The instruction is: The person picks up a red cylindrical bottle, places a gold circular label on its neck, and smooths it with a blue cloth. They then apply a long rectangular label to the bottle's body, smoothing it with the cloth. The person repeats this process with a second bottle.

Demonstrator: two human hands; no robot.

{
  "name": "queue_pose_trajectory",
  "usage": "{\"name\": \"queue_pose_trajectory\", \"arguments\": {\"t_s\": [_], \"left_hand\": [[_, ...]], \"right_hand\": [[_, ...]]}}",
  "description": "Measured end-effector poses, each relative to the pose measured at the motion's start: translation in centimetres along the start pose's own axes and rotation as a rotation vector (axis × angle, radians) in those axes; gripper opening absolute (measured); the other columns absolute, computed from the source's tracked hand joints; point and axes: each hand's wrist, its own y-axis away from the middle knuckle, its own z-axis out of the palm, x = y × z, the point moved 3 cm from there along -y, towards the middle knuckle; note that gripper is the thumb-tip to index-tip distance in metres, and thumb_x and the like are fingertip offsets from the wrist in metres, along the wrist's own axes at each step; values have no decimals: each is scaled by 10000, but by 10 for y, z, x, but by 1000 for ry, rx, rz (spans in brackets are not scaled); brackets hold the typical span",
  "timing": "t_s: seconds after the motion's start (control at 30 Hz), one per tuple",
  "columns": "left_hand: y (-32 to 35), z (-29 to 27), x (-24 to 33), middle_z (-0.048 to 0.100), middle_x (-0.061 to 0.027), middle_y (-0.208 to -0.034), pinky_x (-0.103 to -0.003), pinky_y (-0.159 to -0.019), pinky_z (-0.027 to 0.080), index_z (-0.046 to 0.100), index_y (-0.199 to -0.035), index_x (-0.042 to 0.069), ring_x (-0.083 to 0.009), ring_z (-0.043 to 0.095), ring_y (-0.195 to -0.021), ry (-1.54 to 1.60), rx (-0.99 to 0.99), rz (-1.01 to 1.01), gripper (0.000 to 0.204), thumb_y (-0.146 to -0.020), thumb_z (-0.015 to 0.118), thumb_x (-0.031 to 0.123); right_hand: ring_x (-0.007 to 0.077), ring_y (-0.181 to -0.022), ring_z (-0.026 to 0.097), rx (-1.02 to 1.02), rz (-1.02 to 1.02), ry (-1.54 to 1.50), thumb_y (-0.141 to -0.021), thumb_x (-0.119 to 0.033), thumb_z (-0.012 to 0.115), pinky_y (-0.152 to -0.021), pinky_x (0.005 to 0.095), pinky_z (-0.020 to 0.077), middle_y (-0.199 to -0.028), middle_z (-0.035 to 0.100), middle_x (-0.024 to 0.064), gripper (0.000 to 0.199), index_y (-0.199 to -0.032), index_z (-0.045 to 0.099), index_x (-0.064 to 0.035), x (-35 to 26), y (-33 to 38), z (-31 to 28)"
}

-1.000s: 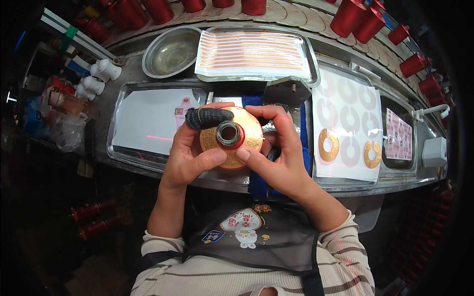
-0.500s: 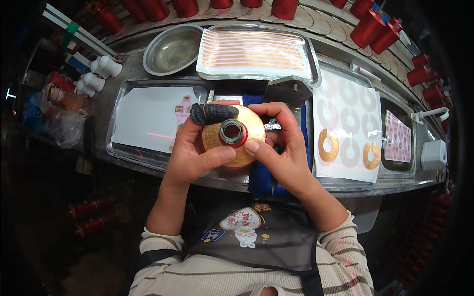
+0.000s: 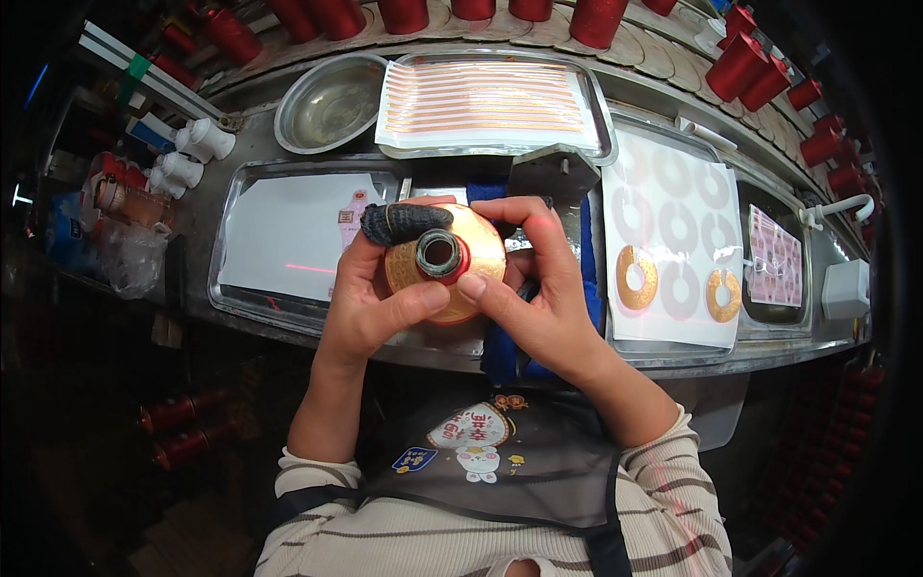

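Between both hands is a red bottle [image 3: 462, 262], its open neck facing up toward me. A gold ring-shaped label [image 3: 488, 252] lies around the neck on the bottle's shoulder. My left hand [image 3: 358, 293] grips the left side, thumb pressed on the gold label. A dark knitted finger cover [image 3: 409, 223] sits on one of its fingers. My right hand [image 3: 550, 298] is closed around the right side, with its thumb on the label close to the neck. The bottle's body is mostly hidden below the label and hands.
Gold ring labels [image 3: 636, 279] remain on a white backing sheet [image 3: 673, 332] at right. A tray of gold strips [image 3: 486, 101] and a metal bowl [image 3: 330, 104] stand behind. At left is a tray with pink labels [image 3: 354, 216]. Red bottles [image 3: 598, 21] line a slatted conveyor [image 3: 538, 37].
Both hands and the bottle sit slightly farther left, with the grip much the same. The red bottles on the conveyor have shifted to the right.
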Motion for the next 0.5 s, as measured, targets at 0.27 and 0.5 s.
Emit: {"name": "queue_pose_trajectory", "arguments": {"t_s": [0.27, 0.5], "left_hand": [[-1, 0, 1, 633, -106, -1258, -364, -1043, 478, 539, -1391, 26, -201, 614, -1176, 74, -68, 94, 643, -804, 778, 134], [1, 1, -3, 596, -163, -1360, -401, -1087, 449, 543, -1380, 5, -259, 599, -1236, 7, -17, 36, 706, -750, 761, 239]], "right_hand": [[43, -747, 460, -17, 62, -40, -890, -155, 721, -581, 177, 404, -1104, 460, 61, 405, -1252, 576, -46, 10, -1, -4], [9, -781, 538, -22, 81, -124, -939, -97, 640, -687, 173, 448, -1142, 526, 22, 359, -1273, 539, -16, 11, -2, -5]]}}
